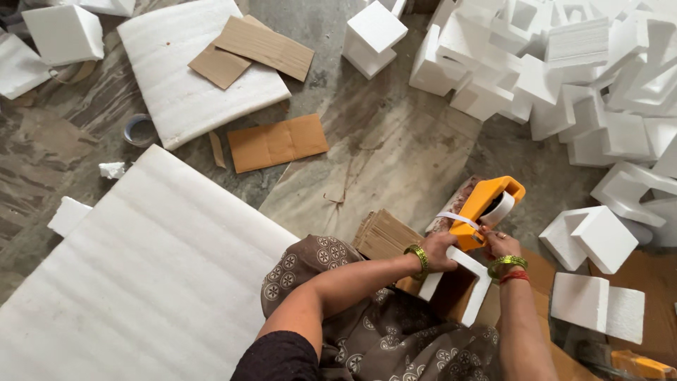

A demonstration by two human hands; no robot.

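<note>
While the orange tape dispenser (pixel 486 204) sits low in the middle-right of the view, over the person's lap, the right hand (pixel 499 243) is closed around its handle. A strip of white tape (pixel 457 219) runs from the dispenser toward the left hand (pixel 441 250), which grips the end of an L-shaped white foam corner piece (pixel 474 282) just below the dispenser. The two hands lie close together, each wrist wearing a green bangle. Beside the left hand a stack of brown cardboard pieces (pixel 384 236) rests on the floor (pixel 395 148). A heap of white foam corner blocks (pixel 564 63) fills the upper right, and a large white foam sheet (pixel 141 268) lies at the left.
</note>
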